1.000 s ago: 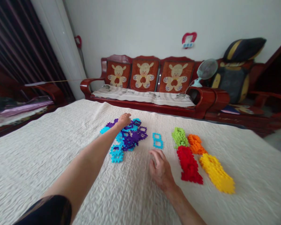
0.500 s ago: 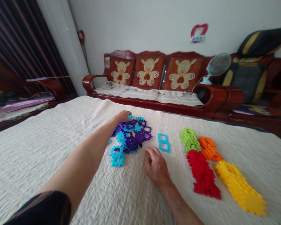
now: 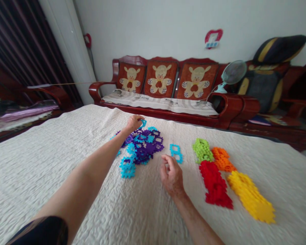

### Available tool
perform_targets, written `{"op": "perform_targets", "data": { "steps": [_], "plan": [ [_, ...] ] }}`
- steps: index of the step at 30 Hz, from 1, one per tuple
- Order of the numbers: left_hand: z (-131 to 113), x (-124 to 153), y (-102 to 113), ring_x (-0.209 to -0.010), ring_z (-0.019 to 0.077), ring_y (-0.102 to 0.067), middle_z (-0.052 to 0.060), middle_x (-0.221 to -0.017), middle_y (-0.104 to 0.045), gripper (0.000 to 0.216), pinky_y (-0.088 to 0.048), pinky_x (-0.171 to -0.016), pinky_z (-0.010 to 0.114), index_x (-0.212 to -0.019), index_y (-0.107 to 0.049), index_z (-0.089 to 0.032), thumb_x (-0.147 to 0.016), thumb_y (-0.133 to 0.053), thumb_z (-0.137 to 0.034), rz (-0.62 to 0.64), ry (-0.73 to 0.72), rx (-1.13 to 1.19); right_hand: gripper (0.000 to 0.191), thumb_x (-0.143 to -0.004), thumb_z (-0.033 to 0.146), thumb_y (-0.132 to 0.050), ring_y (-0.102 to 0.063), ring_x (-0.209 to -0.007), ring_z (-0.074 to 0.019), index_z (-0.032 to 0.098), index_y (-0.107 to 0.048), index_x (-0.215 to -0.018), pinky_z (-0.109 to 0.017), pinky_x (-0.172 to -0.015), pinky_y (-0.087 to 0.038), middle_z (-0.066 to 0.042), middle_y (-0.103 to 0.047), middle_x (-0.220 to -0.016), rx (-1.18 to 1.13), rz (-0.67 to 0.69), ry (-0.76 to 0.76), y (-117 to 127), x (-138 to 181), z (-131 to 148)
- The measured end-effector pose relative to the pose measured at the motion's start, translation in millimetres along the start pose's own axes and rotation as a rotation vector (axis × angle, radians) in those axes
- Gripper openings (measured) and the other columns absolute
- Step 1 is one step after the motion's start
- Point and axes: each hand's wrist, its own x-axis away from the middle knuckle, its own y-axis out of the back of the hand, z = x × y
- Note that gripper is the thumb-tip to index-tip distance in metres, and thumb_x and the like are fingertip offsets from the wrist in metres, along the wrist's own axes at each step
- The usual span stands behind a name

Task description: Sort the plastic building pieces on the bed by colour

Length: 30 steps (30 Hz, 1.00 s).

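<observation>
At the far edge of a mixed pile of purple and blue interlocking plastic squares [image 3: 149,148], my left hand [image 3: 134,122] pinches a light blue interlocking square [image 3: 143,123], lifted just above the pile. My right hand [image 3: 172,175] hovers over the bedspread, right of the pile, its fingers loosely curled and the thumb apart, with nothing visible in it. Just beyond it lie two light blue square frames [image 3: 176,153], edge to edge. Several blue squares [image 3: 128,167] stick out at the pile's near left side.
On the right are sorted groups: lime green [image 3: 203,150], orange [image 3: 223,159], red [image 3: 216,185] and a yellow stack [image 3: 252,197]. A quilted white bedspread [image 3: 91,217] lies beneath everything. A wooden sofa [image 3: 155,108] and a small fan [image 3: 234,73] stand behind.
My left hand has risen slightly away from the pile, with the light blue square in its fingers. My right hand has shifted a little right and its fingers have loosened. The view has turned slightly.
</observation>
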Motion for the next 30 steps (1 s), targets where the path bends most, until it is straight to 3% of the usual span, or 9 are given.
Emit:
{"op": "perform_targets", "data": {
  "steps": [7,10,14,20,23,27,30],
  "plan": [
    [-43,33,9,-0.098,0.0195,-0.066,0.008,-0.104,-0.075,0.037,-0.05,-0.096,0.03,-0.105,-0.079,-0.019,-0.081,-0.052,-0.014,-0.094,-0.233,0.095,0.033,-0.087,0.021,-0.048,-0.066,-0.095,-0.0219,0.02,-0.062,-0.117,-0.036,-0.079,-0.057,-0.01,-0.069,-0.108,0.022,-0.184,-0.006,14,-4,-3],
    [-45,35,12,-0.084,0.017,-0.066,0.005,-0.089,-0.074,0.035,-0.052,-0.086,0.028,-0.102,-0.079,-0.018,-0.077,-0.055,-0.015,-0.126,-0.105,0.26,0.034,-0.085,0.023,-0.049,-0.066,-0.095,-0.0221,0.02,-0.063,-0.116,-0.036,-0.08,-0.056,-0.01,-0.069,-0.106,0.013,-0.147,-0.031,17,-3,-5],
    [-44,40,13,-0.058,0.0116,-0.058,-0.003,-0.059,-0.063,0.033,-0.047,-0.061,0.022,-0.098,-0.079,-0.016,-0.071,-0.059,-0.016,-0.061,0.106,0.598,0.039,-0.085,0.026,-0.05,-0.066,-0.096,-0.0215,0.019,-0.063,-0.12,-0.033,-0.076,-0.056,-0.012,-0.07,-0.113,-0.036,-0.082,-0.1,12,-8,1],
    [-55,76,22,-0.05,0.0084,-0.051,-0.004,-0.056,-0.061,0.031,-0.04,-0.052,0.019,-0.093,-0.078,-0.015,-0.066,-0.063,-0.02,0.041,0.115,0.772,0.056,-0.076,0.047,-0.066,-0.068,-0.1,-0.0237,0.017,-0.063,-0.124,-0.038,-0.086,-0.056,-0.015,-0.069,-0.124,-0.204,-0.064,-0.257,-13,-43,26],
    [-54,90,28,-0.054,0.0096,-0.054,-0.002,-0.058,-0.062,0.029,-0.043,-0.054,0.02,-0.091,-0.077,-0.015,-0.066,-0.068,-0.026,0.072,0.094,0.794,0.051,-0.074,0.052,-0.065,-0.07,-0.084,-0.0215,0.019,-0.067,-0.113,-0.033,-0.072,-0.057,-0.01,-0.074,-0.108,-0.388,-0.022,-0.466,-27,-54,38],
    [-33,94,39,-0.051,0.009,-0.051,-0.002,-0.058,-0.063,0.032,-0.039,-0.051,0.02,-0.094,-0.077,-0.015,-0.067,-0.066,-0.028,-0.046,0.212,0.817,0.041,-0.071,0.049,-0.064,-0.07,-0.069,-0.0202,0.02,-0.07,-0.099,-0.027,-0.052,-0.052,-0.005,-0.075,-0.086,-0.579,0.006,-0.701,-40,-50,43],
    [-11,94,51,-0.05,0.0085,-0.05,-0.002,-0.06,-0.066,0.037,-0.034,-0.048,0.019,-0.099,-0.076,-0.014,-0.066,-0.062,-0.024,-0.174,0.32,0.812,0.038,-0.071,0.045,-0.064,-0.07,-0.068,-0.0196,0.019,-0.07,-0.098,-0.027,-0.053,-0.054,-0.004,-0.074,-0.082,-0.563,0.008,-0.714,-45,-46,41]
  ]
}}
